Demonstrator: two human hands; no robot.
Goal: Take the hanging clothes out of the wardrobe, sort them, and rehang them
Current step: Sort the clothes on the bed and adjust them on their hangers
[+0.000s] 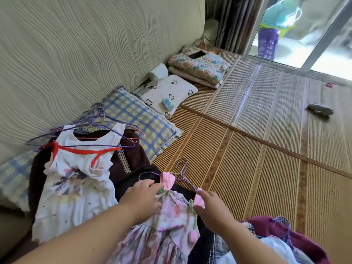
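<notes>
- Step in hand: sorting/re-hangering. The floral dress (pixel 167 221) lies flat on a dark garment (pixel 131 180), right under both hands, on a purple wire hanger (pixel 182 169).
- L hand (pixel 142 197): fingers (pixel 147 182) reach fwd fairly straight, tips at the hanger wire just beside the one pink strap (pixel 167 181). Can't tell if they nip wire or cloth.
- R hand (pixel 213 208): fingers (pixel 204 194) pinch the floral dress by its other strap, at the hanger's shoulder end.
- My read: straps are being seated on the hanger, not yet square.
- White dress (pixel 76 178) on a red hanger (pixel 80 150) lies well left of the L fingers, w/ spare hangers (pixel 95 126) beyond it; prob. a laid-out pile.
- Maroon garment (pixel 297 235), part of a heap w/ hangers, sits just right of and behind the R fingers; prob. unsorted.
- Woven mat (pixel 247 149) beyond the fingers is free for another pile.
- Next move needs both straps hooked over the wire ends. Then lift by the hook, which lies just beyond the fingertips, keeping it level since thin straps likely slip off wire.
</notes>
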